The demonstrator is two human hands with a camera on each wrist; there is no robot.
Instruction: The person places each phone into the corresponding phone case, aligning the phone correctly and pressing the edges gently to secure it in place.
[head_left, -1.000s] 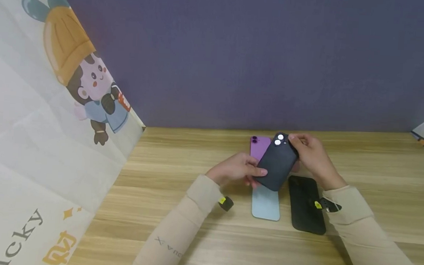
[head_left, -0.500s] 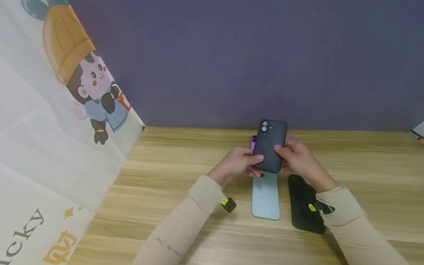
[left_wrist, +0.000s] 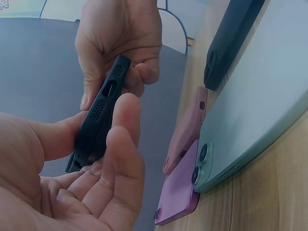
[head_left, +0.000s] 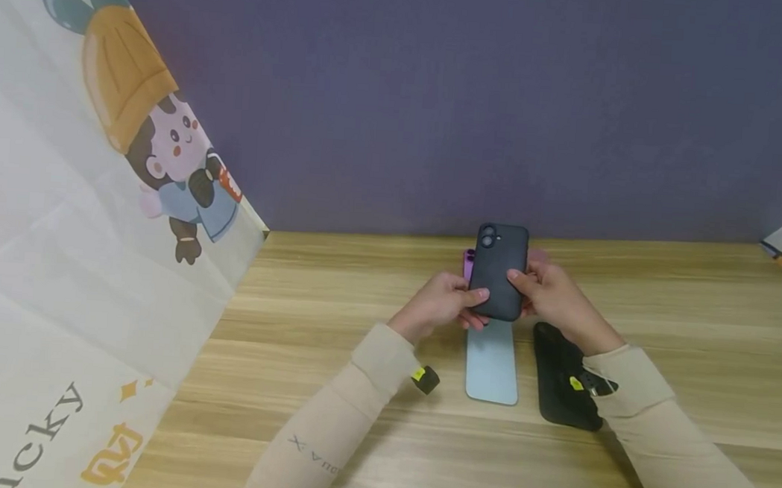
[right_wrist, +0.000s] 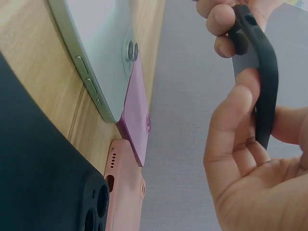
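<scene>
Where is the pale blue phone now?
In the head view, the pale blue phone lies on the table, left of the flat black phone or case.

I count two hands [head_left: 437, 303], five phones or cases [head_left: 500, 273].

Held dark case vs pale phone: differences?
Position: the dark case is held up between the left hand and right hand; the pale phone lies on the table.
Color: the dark case is near-black, the pale phone light blue-green.
Visibility: in the head view, the dark case covers the pale phone's far end.
Shared: rounded corners, two-circle camera layout.
</scene>
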